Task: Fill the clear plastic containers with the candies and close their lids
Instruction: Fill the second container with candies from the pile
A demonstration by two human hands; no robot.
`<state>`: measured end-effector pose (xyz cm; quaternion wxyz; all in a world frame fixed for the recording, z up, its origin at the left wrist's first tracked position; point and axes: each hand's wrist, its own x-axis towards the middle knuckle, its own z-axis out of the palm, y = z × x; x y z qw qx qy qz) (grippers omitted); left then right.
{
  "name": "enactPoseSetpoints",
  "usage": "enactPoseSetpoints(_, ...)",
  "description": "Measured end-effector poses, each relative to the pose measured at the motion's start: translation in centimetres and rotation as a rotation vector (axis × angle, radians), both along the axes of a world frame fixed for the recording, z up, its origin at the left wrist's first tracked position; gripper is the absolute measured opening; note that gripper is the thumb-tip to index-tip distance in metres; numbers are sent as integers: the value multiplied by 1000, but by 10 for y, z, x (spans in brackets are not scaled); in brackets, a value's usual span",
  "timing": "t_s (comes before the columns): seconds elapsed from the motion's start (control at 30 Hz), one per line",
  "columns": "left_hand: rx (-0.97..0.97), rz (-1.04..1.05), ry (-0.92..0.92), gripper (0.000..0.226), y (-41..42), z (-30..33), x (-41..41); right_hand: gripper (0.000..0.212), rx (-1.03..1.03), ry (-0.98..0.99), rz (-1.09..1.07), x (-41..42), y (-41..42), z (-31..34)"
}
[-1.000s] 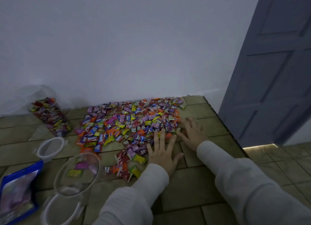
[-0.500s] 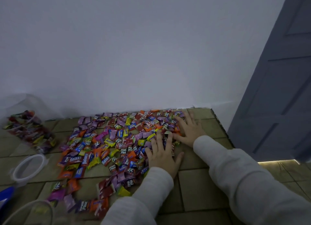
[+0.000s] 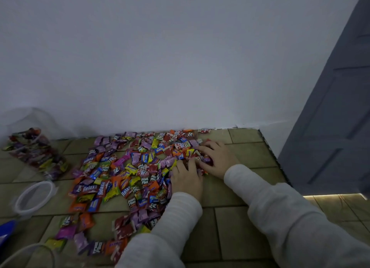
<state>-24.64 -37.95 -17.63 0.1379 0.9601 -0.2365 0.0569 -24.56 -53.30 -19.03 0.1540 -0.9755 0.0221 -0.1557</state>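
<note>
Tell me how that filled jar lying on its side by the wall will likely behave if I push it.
The filled jar looks round and lies tilted on its side, so it would probably roll. Packed with candies, it is likely heavy for clear plastic. I cannot tell whether it has a lid on, so candies might spill.

Candies (image 3: 124,173) are a total rainbow: purple, pink, orange, red, yellow, blue wrappers with white lettering. Floor (image 3: 230,223) is olive-tan tile with dark grout lines. Wall (image 3: 160,57) plain white, door (image 3: 330,127) at right slate grey-blue. Sleeves (image 3: 280,217) light grey. Lower left, a bright blue bag (image 3: 6,229); the lid (image 3: 33,196) is clear with a whitish rim.
</note>
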Motion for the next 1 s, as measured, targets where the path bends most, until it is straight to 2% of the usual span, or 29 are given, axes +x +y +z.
enactPoseSetpoints(0.1, -4, 17, 94, 35, 0, 2, 5, 62, -56, -17, -11, -1, 15, 2)
enactPoseSetpoints(0.23, -80, 38, 199, 30, 3, 7, 9, 40, -34, 61, -45, -3, 25, 10)
enactPoseSetpoints(0.43, -221, 79, 222, 29, 15, 22, 7, 23, 383, 23, -171, -1, 45, 15)
enactPoseSetpoints(0.63, -454, 69, 133, 20, 36, 48, 0, 24, 621, -70, -210, -11, 66, 29)
enactPoseSetpoints(1.0, -637, 126, 178, 30, 72, 76, -17, 27, 744, -138, -271, -27, 98, 53)
